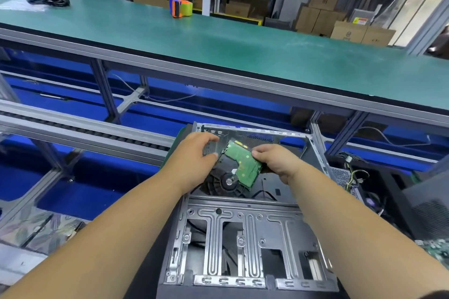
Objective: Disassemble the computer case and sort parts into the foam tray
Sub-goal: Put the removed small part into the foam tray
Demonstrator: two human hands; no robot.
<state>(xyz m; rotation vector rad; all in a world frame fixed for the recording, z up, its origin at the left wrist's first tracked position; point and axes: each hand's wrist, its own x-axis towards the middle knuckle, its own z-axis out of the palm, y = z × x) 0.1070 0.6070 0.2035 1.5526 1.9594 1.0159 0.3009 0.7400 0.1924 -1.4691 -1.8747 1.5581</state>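
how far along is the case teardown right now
Done: the computer case is open and mostly bare inside; a power supply with loose wires sits to its right. In hand: left hand and right hand hold the hard drive, board side up. Left: sorting; no foam tray is visible.

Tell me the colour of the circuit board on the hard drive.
Green, on the hard drive, seen in the head view.

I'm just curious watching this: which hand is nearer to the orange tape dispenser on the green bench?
Left. The left hand sits almost directly below the tape dispenser, while the right hand lies further right. Both hold the hard drive, far from it.
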